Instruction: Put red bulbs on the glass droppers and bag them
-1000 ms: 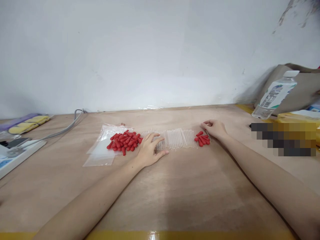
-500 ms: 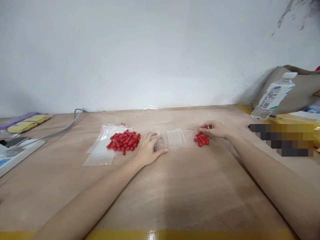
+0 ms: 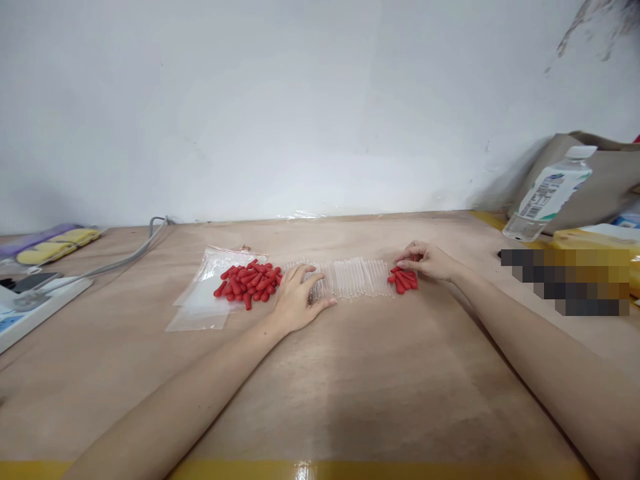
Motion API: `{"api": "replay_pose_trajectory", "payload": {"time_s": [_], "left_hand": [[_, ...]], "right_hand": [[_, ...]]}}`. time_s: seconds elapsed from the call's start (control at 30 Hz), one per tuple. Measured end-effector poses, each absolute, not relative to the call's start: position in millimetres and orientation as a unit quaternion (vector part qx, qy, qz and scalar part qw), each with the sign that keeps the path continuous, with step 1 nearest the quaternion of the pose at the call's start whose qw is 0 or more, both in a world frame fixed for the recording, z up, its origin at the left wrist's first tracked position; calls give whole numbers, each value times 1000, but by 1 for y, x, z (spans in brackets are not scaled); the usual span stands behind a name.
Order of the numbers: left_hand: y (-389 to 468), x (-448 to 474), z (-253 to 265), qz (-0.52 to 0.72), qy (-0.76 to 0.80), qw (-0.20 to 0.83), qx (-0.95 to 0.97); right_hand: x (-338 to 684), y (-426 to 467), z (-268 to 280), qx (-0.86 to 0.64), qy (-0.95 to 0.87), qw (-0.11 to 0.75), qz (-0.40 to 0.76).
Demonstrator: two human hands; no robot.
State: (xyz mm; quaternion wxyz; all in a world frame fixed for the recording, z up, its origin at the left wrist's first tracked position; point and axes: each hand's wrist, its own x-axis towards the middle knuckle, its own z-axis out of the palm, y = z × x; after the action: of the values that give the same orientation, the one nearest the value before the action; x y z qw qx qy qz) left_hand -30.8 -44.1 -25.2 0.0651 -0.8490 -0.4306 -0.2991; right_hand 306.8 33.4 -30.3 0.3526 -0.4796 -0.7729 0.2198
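My left hand lies over the left part of a row of thin clear tubes, its fingers spread and bent. Left of it is a large heap of red rubber bulbs, partly resting on clear plastic zip bags. At the right end of the row lies a smaller cluster of red rubber bulbs. My right hand is at this cluster's far edge, thumb and fingers pinched on a red rubber bulb whose top they partly hide. Some tubes are covered by my left hand.
A power strip with a grey cable is on the left, near a yellow and purple bundle. On the right, a plastic bottle leans against a grey bag, beside a yellow package. A wall stands behind the table.
My right hand has shifted slightly left over the small cluster, and the red bulbs there sit closer together. My left hand stays in place on the tubes.
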Motion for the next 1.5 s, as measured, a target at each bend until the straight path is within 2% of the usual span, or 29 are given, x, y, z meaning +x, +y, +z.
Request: {"api": "replay_pose_trajectory", "payload": {"time_s": [0.3,0.4,0.53,0.63,0.73,1.0,1.13,1.27,1.5], "left_hand": [[-36,5,-15,-322,-482,36,-814],[-26,39,-11,-288,-511,28,-810],[-17,78,-3,-233,-553,56,-798],[-15,95,3,-166,-583,84,-791],[-13,104,7,-109,-609,101,-779],[-5,118,8,-41,-648,95,-755],[-8,118,11,-53,-645,82,-758],[-16,100,19,-118,-615,81,-775],[-35,19,16,-249,-466,142,-837]], "right_hand": [[305,33,-28,-469,-788,340,208],[306,32,-24,-490,-737,398,241],[313,34,-26,-579,-583,484,301],[313,38,-30,-632,-515,484,318],[307,41,-33,-620,-512,492,334],[300,45,-39,-594,-483,551,333],[299,46,-43,-581,-468,571,342],[295,47,-45,-563,-469,584,349],[298,46,-49,-583,-490,592,263]]}}
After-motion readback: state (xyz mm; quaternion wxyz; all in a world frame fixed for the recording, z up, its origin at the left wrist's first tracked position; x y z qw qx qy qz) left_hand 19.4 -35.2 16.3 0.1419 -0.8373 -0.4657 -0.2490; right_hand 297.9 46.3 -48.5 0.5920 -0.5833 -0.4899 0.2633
